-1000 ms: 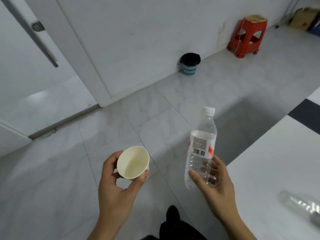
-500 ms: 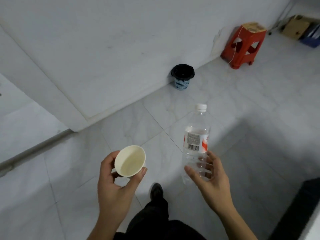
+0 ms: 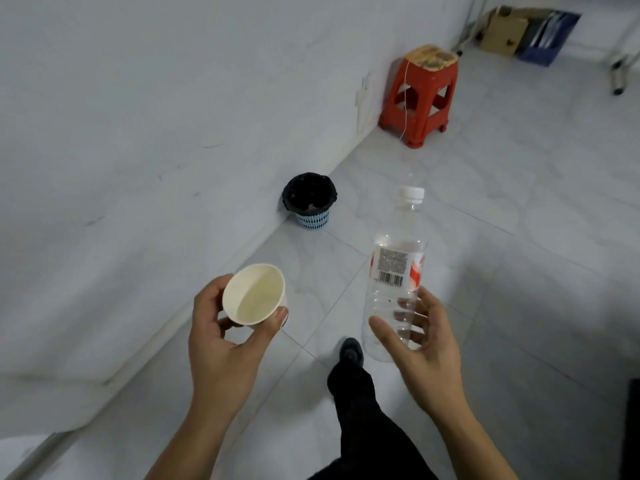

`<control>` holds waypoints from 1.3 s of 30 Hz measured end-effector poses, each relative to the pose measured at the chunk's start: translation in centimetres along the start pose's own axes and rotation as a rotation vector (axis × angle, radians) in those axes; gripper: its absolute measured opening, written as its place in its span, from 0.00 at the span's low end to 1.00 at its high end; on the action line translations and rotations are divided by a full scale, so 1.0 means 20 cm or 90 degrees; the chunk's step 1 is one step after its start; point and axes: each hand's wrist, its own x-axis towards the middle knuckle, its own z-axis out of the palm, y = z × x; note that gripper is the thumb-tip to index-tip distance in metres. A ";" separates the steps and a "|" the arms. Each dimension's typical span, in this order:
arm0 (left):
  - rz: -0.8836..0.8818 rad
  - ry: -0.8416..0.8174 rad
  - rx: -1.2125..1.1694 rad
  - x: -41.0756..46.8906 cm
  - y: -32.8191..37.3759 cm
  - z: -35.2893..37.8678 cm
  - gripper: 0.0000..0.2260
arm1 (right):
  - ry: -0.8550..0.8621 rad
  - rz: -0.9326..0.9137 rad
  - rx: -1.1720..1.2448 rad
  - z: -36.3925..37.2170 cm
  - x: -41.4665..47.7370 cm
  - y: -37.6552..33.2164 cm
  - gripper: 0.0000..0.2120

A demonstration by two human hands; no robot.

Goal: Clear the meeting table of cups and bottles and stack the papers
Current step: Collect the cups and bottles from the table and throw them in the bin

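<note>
**Cup and bottle carried in two hands above the tiled floor**

White wall (image 3: 138, 133) fills the left side and meets the pale tiled floor (image 3: 502, 237) along a slanting line. The left hand (image 3: 225, 344) is curled round a white paper cup (image 3: 254, 294), held in the air with its open mouth tilted back toward the person; its inside looks empty. Beyond it, at the foot of the wall, stands a small blue basket bin (image 3: 310, 202) lined with a black bag. Between the two forearms a dark trouser leg ends in a dark shoe (image 3: 351, 353) set on the tiles. The right hand (image 3: 426, 351) grips a clear plastic bottle (image 3: 394, 278) low on its body, fingers showing through the plastic. The bottle stands nearly upright, white cap on, with a red and white barcode label. The hands are apart, about level. Further right along the wall stands a red plastic stool (image 3: 420, 95) with a worn top. At the far right corner of the floor sit a cardboard box (image 3: 505, 31) and a blue file box (image 3: 547, 36), side by side.
</note>
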 end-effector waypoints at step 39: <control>-0.461 -0.125 0.280 3.47 -3.05 2.18 0.30 | -0.322 0.457 -0.400 2.17 4.31 1.67 0.33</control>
